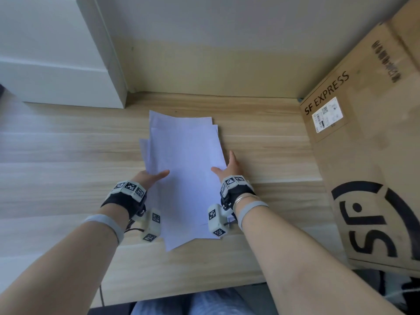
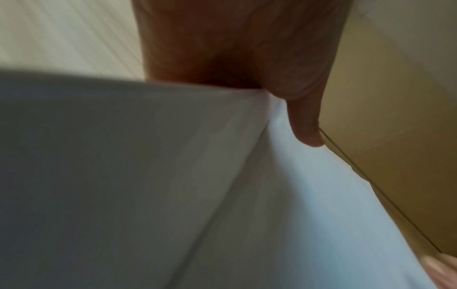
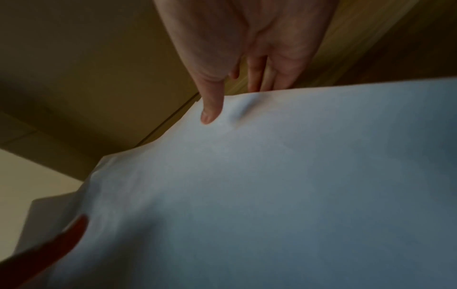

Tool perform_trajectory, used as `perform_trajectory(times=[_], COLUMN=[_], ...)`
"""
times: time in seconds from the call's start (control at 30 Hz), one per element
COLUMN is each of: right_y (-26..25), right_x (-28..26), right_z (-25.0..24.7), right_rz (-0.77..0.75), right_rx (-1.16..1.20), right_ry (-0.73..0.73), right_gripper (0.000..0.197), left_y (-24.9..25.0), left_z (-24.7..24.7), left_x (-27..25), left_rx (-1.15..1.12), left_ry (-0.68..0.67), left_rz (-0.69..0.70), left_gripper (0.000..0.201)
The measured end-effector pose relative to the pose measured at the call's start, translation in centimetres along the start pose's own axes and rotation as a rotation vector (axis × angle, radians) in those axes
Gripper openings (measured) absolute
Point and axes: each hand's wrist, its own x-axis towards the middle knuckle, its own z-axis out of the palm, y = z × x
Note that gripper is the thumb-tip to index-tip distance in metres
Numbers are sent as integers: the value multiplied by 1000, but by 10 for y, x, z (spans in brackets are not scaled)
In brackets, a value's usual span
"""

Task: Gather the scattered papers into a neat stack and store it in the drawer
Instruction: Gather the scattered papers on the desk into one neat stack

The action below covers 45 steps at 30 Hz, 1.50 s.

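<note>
Several white papers (image 1: 186,160) lie in a loose, uneven stack on the wooden desk (image 1: 68,178), their corners fanned out at the far and near ends. My left hand (image 1: 150,177) holds the stack's left edge, thumb (image 2: 306,125) on top of the papers (image 2: 296,195) and fingers hidden beneath. My right hand (image 1: 229,167) holds the right edge. Its thumb (image 3: 210,109) presses on the top sheet (image 3: 272,185) and its straight fingers (image 3: 257,78) pass behind the edge. No drawer is in view.
A large cardboard box (image 1: 368,155) printed "SF EXPRESS" stands on the desk close to my right hand. A white block (image 1: 56,71) sits at the back left against the wall. The desk's front edge runs just above my lap.
</note>
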Motion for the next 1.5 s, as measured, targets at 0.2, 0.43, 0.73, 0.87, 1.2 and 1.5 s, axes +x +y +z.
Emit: perform_trajectory(times=[0.2,0.43,0.73,0.87,1.2,1.5], right_y=[2,-3,-80,-100,-106,-105], right_x=[-7,6,-17,-29,-45,-47], right_z=[27,-14,-102,-113,-106,-100], right_rz=[-45,10,-344,-418,-414,-424], right_rx=[-67,265,540,576,633,670], right_ry=[-87,-34,97,116,49,54], right_gripper=[94,96,31,33,21,28], left_y=[7,23,87,103,119,161], left_z=[10,15,-19,-36,-54,-65], left_x=[0,-5,-36,-54,-85,-99], left_rx=[-62,-196,-414,-531,-778,-864], left_ry=[-11,40,134,141,158,343], left_rz=[49,165,446,607,772,890], left_gripper=[56,44,47,25,36,23])
